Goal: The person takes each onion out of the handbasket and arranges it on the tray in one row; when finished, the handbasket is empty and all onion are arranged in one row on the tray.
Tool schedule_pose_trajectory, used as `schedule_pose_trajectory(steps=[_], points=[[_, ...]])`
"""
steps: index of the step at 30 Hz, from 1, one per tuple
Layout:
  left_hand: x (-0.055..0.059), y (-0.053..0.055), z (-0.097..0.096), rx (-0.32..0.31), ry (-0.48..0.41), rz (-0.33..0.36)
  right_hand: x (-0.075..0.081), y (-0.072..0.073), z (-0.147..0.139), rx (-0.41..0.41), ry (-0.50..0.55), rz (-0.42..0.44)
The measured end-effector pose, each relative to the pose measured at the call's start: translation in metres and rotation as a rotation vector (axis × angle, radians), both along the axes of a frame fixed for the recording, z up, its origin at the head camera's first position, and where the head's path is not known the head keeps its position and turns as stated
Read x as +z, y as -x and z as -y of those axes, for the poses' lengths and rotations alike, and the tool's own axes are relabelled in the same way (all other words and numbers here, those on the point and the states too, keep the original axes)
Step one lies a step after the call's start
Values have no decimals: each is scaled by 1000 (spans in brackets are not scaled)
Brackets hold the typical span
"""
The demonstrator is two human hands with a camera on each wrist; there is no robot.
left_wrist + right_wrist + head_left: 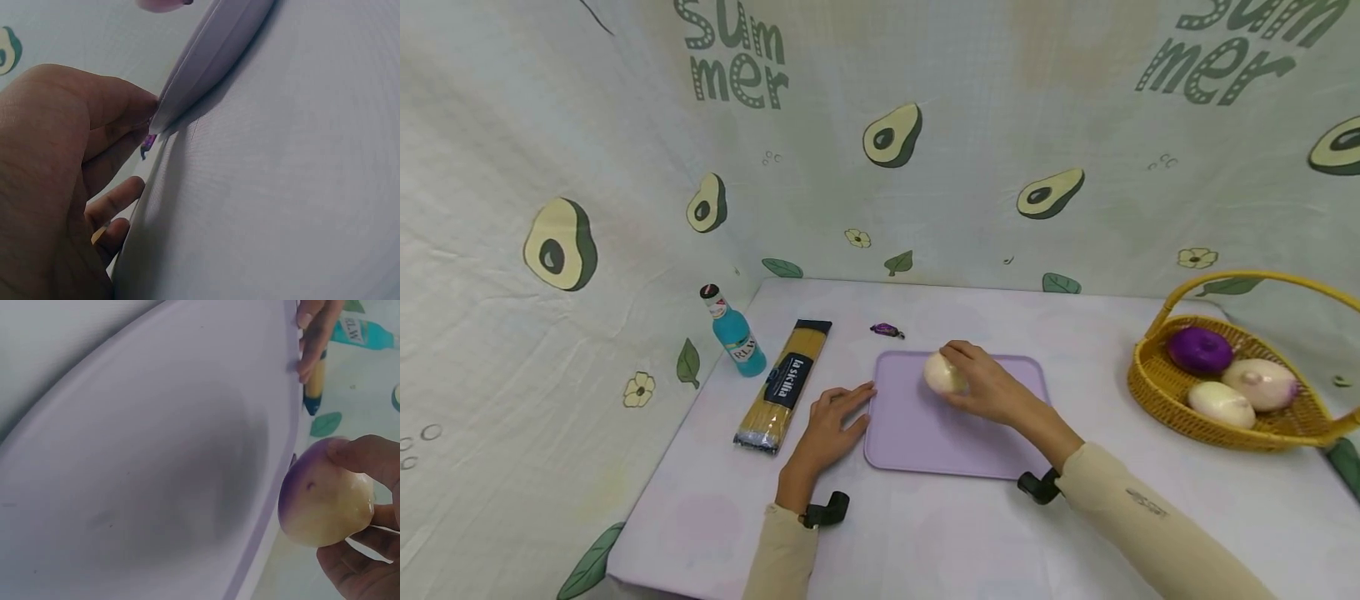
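Observation:
A round cream-and-purple vegetable [322, 494] is in my right hand [988, 385], gripped between thumb and fingers over the upper middle of the lilac tray [940, 437]. In the right wrist view its purple side faces the tray, and a small dark dimple shows. My left hand [833, 429] rests at the tray's left edge, fingers stretched forward. In the left wrist view, the tips of this hand [56, 156] touch the tray's rim, and the other fingers are loosely bent.
A yellow wicker basket [1157, 412] with several round vegetables stands at right. Left of the tray lie a pack of spaghetti [785, 383] and a blue bottle [737, 333] stands beyond it. A small purple wrapped candy [887, 331] lies behind the tray. A printed cloth [970, 225] hangs behind the table.

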State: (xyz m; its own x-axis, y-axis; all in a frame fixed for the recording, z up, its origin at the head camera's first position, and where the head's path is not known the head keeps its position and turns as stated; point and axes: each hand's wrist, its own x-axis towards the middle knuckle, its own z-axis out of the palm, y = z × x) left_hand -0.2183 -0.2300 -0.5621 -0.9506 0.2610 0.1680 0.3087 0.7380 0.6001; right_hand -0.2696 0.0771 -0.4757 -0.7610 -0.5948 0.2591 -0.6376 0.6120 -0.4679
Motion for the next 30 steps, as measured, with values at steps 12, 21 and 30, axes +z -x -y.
schedule_pose_trajectory(steps=[12,21,30], points=[[1,-1,0,7,-11,-14,-2,6,23,19,11,35],[-2,2,-1,7,11,-8,-7,10,34,24,-6,38],[-4,3,0,2,4,-29,-7,17,44,34,0,59]])
